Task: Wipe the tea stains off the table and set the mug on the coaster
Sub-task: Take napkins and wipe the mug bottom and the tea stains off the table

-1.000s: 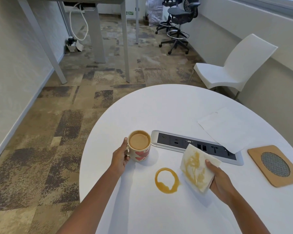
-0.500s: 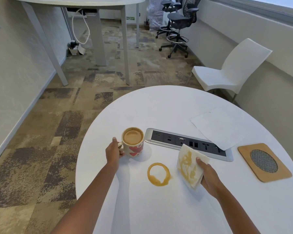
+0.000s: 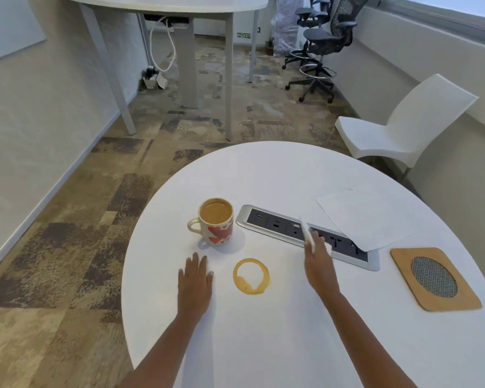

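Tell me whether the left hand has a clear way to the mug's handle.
Probably yes. The left hand lies flat on the table just short of the mug, whose handle faces that side; nothing stands between them.

Only one sign can be read: a small green plate (image 3: 243, 35) low down behind the far desk (image 3: 165, 1), seen between its legs. It carries the white word "EXIT", and a pale mark to the left of the word is too small to make out. The socket panel (image 3: 272, 222) sunk in the round table (image 3: 263, 177) has tiny marks by its ports, all too small to read.
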The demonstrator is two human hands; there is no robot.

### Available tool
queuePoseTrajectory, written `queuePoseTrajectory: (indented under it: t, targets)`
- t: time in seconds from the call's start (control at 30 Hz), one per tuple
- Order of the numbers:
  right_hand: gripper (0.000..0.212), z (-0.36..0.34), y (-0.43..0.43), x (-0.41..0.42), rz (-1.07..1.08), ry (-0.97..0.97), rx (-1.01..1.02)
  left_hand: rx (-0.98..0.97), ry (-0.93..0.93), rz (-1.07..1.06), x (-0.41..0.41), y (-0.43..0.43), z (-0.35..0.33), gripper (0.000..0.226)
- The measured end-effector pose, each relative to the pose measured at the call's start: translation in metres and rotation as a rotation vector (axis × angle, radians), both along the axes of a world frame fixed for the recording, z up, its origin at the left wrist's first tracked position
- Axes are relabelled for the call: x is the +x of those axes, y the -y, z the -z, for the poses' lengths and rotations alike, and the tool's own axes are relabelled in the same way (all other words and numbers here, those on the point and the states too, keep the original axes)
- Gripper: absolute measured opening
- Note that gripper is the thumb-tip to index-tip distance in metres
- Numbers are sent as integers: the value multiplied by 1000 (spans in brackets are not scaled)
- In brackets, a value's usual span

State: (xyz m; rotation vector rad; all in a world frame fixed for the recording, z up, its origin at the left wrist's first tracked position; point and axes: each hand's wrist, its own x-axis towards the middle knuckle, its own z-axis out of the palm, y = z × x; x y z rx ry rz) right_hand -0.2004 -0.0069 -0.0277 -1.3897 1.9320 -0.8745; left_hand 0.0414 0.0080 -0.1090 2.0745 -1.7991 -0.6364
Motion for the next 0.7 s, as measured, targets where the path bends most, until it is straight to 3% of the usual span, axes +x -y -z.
queuePoseTrajectory:
  t: [0.1, 0.3, 0.7]
  targets:
    - [47, 22, 10, 8, -202, -138, 129, 11, 182, 81, -3, -6, 13, 74]
    - [49, 48, 17, 37, -395, -308, 350, -25, 263, 47, -7, -8, 11, 57]
    - [50, 54, 14, 86, -512, -412, 348, 5, 261, 61, 2, -1, 14, 57]
